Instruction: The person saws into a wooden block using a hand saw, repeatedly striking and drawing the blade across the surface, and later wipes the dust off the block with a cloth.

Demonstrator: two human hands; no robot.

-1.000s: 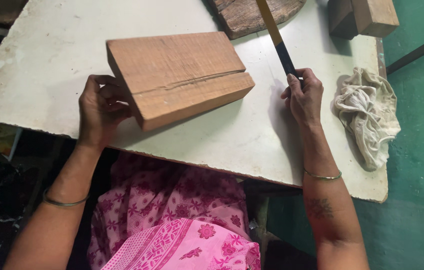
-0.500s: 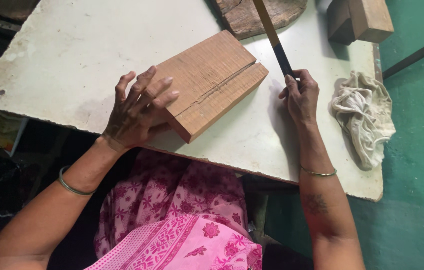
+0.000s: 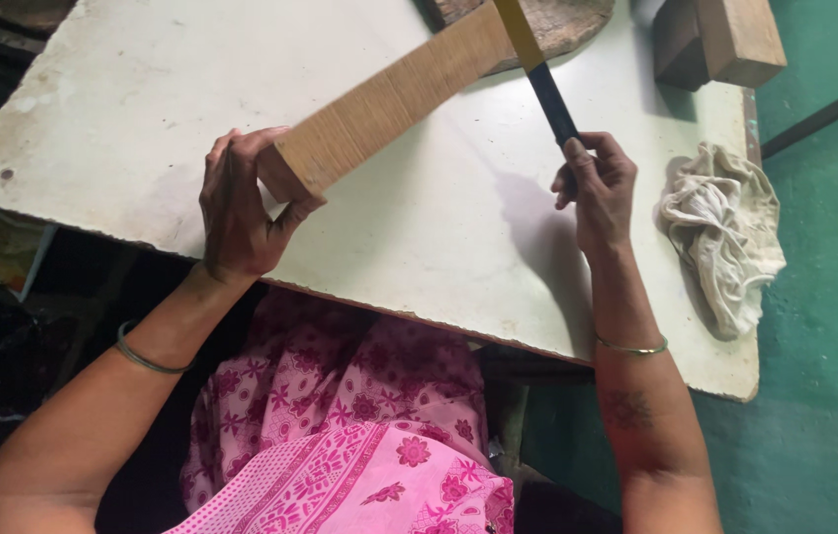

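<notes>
Wooden block [image 3: 394,99] edge-up, long axis up-right

Pink floral dress [image 3: 359,445], thin wrist bangles [image 3: 147,358]

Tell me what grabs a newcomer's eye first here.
The wooden block, tipped up on edge at the centre of the white table, gripped at its near end by the left hand. Right of it, the right hand holds a dark-handled tool, beside a crumpled cloth.
</notes>
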